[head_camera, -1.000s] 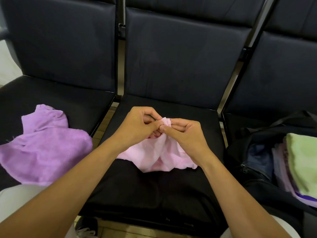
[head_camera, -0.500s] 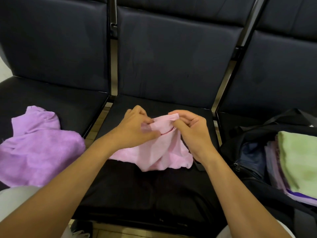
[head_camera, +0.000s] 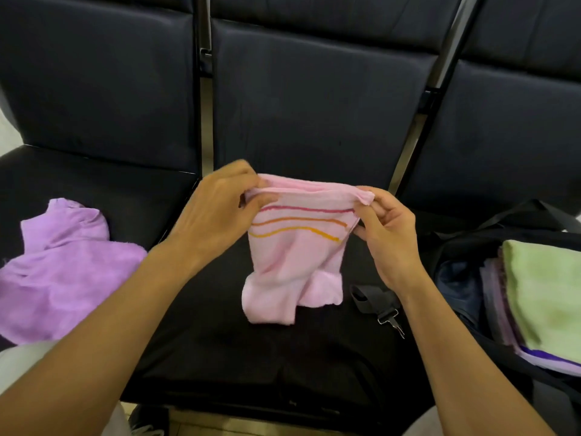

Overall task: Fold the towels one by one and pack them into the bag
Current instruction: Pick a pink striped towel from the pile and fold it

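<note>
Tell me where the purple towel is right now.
In the head view, the purple towel lies crumpled on the left seat, just left of the left hand holding the pink towel.

Pink striped towel [head_camera: 295, 259] held up over middle black padded seat [head_camera: 220, 357], upper corners pinched by left hand [head_camera: 217, 215] and right hand [head_camera: 388, 234], lower edge resting on seat. Crumpled purple towel [head_camera: 59, 269] found on left seat [head_camera: 125, 190]. Open black bag [head_camera: 465, 243] on right seat, folded green towel [head_camera: 547, 294] stacked inside. Black strap with metal clip [head_camera: 382, 305] lying between held towel and bag.
</note>
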{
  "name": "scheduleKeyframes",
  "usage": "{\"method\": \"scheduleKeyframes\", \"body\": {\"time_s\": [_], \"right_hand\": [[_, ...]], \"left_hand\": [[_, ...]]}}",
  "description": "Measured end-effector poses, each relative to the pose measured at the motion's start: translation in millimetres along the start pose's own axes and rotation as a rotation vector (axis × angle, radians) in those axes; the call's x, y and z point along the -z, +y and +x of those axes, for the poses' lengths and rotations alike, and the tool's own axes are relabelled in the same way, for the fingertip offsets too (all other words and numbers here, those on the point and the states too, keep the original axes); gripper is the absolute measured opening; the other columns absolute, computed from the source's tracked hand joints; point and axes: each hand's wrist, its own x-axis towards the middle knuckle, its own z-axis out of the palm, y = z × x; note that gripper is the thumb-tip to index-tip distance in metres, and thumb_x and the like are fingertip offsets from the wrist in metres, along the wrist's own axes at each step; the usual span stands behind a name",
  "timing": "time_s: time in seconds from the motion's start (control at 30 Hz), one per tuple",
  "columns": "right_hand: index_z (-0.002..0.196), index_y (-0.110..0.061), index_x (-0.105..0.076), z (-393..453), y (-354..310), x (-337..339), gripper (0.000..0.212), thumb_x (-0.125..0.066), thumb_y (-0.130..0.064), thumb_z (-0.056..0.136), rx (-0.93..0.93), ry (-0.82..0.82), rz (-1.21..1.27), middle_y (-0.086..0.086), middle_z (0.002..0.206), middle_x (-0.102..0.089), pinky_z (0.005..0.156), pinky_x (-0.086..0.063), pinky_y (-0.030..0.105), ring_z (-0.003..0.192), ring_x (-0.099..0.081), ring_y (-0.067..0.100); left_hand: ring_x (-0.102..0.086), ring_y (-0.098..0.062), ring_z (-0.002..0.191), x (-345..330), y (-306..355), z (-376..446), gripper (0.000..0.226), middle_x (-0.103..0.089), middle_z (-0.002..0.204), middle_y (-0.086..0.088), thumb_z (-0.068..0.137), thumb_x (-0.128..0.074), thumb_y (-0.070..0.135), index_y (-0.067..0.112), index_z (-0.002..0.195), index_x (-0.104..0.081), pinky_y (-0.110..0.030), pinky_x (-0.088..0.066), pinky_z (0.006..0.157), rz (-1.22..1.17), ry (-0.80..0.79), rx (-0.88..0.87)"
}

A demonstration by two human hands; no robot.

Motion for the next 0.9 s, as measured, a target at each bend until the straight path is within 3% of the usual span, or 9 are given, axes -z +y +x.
{"method": "scheduleKeyframes", "body": {"time_s": [0.1,0.2,0.33,0.43,0.53,0.73,0.9], "right_hand": [[0.120,-0.013,-0.067,-2.3,-4.6,-0.1,0.023,-0.055,-0.012,0.100,0.004,-0.024,0.013,0.002,0.104,-0.075,0.088,-0.059,0.035,0.102,-0.071,0.019],[0.120,-0.012,-0.066,-4.8,-8.5,-2.1,0.024,-0.052,-0.010,0.101,-0.013,-0.053,0.034,0.003,0.104,-0.075,0.082,-0.059,0.029,0.101,-0.072,0.019],[0.116,-0.014,-0.067,-4.5,-10.5,-3.2,0.024,-0.046,-0.010,0.103,-0.081,-0.047,0.063,0.008,0.108,-0.072,0.074,-0.062,0.039,0.099,-0.071,0.028],[0.117,-0.011,-0.066,-4.3,-11.4,-4.0,0.025,-0.045,-0.011,0.103,-0.130,-0.041,0.078,0.008,0.109,-0.071,0.072,-0.061,0.035,0.098,-0.071,0.026],[0.113,-0.013,-0.066,-6.0,-15.5,-5.6,0.025,-0.043,-0.011,0.104,-0.184,-0.060,0.130,0.005,0.106,-0.073,0.076,-0.061,0.034,0.098,-0.072,0.023],[0.103,-0.022,-0.063,-7.0,-19.9,-3.0,0.014,-0.050,-0.026,0.100,-0.474,-0.064,0.302,0.006,0.100,-0.075,0.078,-0.061,0.040,0.091,-0.074,0.024],[0.118,-0.018,-0.064,-12.7,-14.2,-6.8,0.029,-0.053,-0.034,0.096,-0.677,-0.190,0.444,0.009,0.109,-0.075,0.079,-0.061,0.039,0.097,-0.073,0.026]], "left_hand": [[-0.057,-0.014,0.080,6.5,0.8,2.2,0.021,-0.064,0.092,-0.010,0.088,-0.069,0.018,0.000,0.099,-0.070,-0.012,-0.044,0.077,-0.014,0.087,-0.102],[-0.059,-0.018,0.086,7.3,0.4,1.5,0.021,-0.063,0.098,-0.014,0.090,-0.067,0.013,0.000,0.107,-0.067,-0.018,-0.049,0.079,-0.009,0.170,-0.151],[-0.050,-0.004,0.097,9.1,5.5,2.6,0.039,-0.059,0.112,-0.005,0.094,-0.061,0.017,0.006,0.131,-0.053,-0.015,-0.046,0.088,-0.126,0.183,-0.074],[-0.050,-0.006,0.079,9.1,2.9,3.4,0.021,-0.052,0.097,0.002,0.097,-0.056,0.023,0.005,0.105,-0.063,-0.006,-0.043,0.074,-0.133,0.137,0.032],[-0.056,-0.010,0.079,7.8,3.2,1.5,0.018,-0.052,0.091,0.002,0.100,-0.045,0.031,0.016,0.095,-0.053,-0.009,-0.048,0.069,-0.238,0.066,0.082],[-0.065,-0.008,0.082,2.3,34.8,-3.8,0.020,-0.063,0.094,-0.002,0.102,-0.038,0.033,0.026,0.094,-0.054,-0.021,-0.058,0.069,-0.736,0.025,0.422],[-0.072,-0.016,0.078,-3.8,46.4,-2.5,0.032,-0.070,0.091,-0.004,0.101,-0.037,0.045,0.025,0.099,-0.063,-0.030,-0.061,0.064,-1.054,-0.005,0.823]]}}
